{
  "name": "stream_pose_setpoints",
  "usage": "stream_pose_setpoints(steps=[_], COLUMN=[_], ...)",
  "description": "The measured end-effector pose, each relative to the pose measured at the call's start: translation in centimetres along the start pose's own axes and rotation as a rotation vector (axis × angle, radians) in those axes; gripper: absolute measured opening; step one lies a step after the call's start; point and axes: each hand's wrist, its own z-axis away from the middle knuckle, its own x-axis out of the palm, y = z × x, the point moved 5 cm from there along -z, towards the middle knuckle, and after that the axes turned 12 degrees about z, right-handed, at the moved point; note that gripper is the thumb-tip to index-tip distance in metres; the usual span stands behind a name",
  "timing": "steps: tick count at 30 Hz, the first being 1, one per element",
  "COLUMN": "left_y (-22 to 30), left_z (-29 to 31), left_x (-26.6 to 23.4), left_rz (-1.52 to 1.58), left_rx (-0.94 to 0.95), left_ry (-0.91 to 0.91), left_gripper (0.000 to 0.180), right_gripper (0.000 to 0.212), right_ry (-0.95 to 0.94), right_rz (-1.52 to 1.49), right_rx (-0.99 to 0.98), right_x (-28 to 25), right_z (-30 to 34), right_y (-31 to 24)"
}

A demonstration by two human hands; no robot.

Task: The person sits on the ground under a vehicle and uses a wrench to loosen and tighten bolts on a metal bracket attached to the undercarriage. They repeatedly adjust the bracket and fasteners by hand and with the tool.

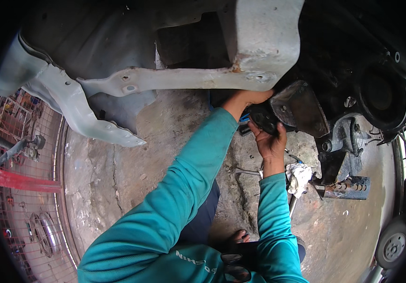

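the right hand [271, 144] is turned palm up, its fingers and thumb spread and partly curled, and it has hold of the lower edge of a rounded black part [262, 119], which sits at about eleven o'clock from the palm. the left hand [255, 96] reaches in at twelve o'clock from the right one; its wrist is bent and its fingertips are hidden, so i cannot tell how far it is closed or what it grips. the black part is at about six o'clock from it.

at one o'clock from the right hand is an angular dark bracket [302, 108] of thick plate, scuffed and brownish inside, with flat walls; the black part lies against or just beside its left side, and i cannot tell whether they are joined. at ten o'clock runs a pale grey metal rail [179, 79], smooth, pierced by holes and rusty near its right end.

a crumpled white cloth [299, 178] lies at five o'clock, a shiny metal spanner [248, 171] at seven, and a dark, perforated metal piece [347, 188] at four, all over rough, stained, cracked concrete [151, 165]. at two o'clock is a round black pulley [382, 94].
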Motion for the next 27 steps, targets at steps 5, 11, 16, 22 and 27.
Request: stream_pose_setpoints(steps=[5,11,16,22,27], left_y=[2.8,1.4,2.6,3.7,4.4], left_z=[1.1,0.9,1.2,1.1,1.1], left_x=[-0.8,-1.1,-1.0,-1.5,-1.6], left_rz=[-0.231,-0.375,-0.348,-0.403,-0.444], left_rx=[-0.06,0.202,0.191,0.111,0.047], left_ry=[-0.004,0.097,0.069,0.007,-0.062], left_gripper=[0.039,0.038,0.038,0.038,0.038], right_gripper=[0.073,0.077,0.079,0.08,0.078], right_ry=[0.043,-0.061,0.005,-0.017,0.058], right_rz=[-0.263,-0.249,-0.225,-0.23,-0.237], right_rx=[0.056,0.034,0.017,0.04,0.077], right_x=[-0.4,1.4,0.5,0.5,0.3], right_z=[0.4,0.3,0.5,0.6,0.8], right_y=[0.3,-0.7,-0.6,-0.6,-0.7])
